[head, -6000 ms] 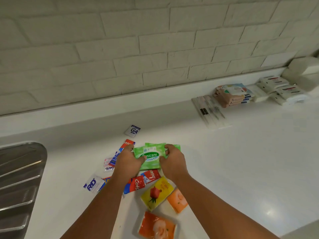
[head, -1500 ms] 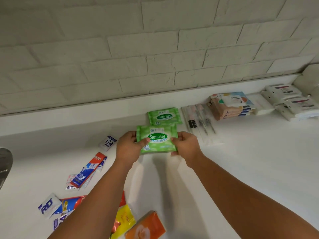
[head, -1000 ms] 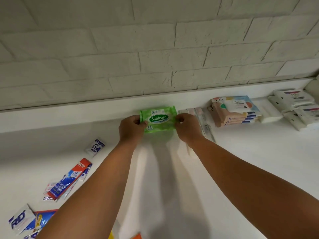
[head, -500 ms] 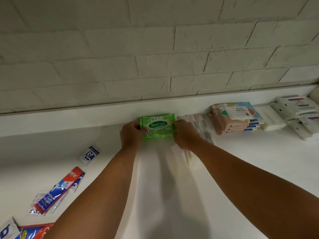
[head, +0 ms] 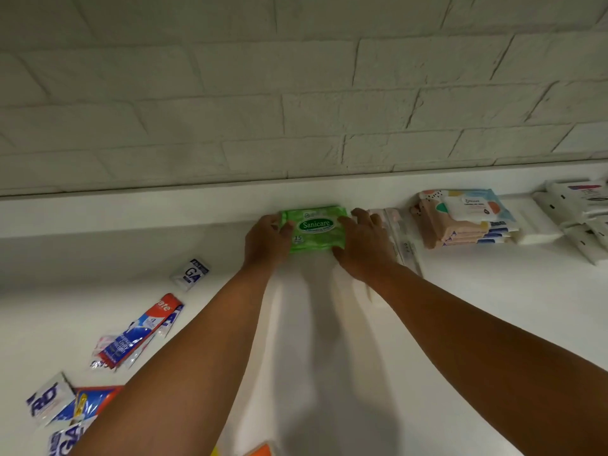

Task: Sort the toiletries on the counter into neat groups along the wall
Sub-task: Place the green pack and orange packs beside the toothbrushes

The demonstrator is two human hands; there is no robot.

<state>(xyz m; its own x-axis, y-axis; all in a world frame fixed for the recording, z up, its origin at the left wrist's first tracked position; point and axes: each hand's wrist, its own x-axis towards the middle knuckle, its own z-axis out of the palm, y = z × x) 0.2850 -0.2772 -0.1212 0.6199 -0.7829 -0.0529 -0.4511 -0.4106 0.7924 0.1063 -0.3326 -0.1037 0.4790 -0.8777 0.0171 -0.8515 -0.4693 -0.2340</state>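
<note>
Left of our grip, sachets (head: 138, 334) lie unsorted. Our left hand (head: 266, 241) pinches the green wipes pack (head: 314, 229) at the wall (head: 296, 126); our right hand (head: 362, 245) presses its other end, fingers loose. Rightward, clear packets (head: 406, 248), tissue packs (head: 467, 222) and white packs (head: 579, 209) are grouped.

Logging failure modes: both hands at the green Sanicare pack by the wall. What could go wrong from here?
1. Right hand rests partly over the clear-wrapped toothbrushes; pulling back could drag them askew.
2. Left hand grips the Sanicare wipes pack; a late release might tug it off the wall line.
</note>
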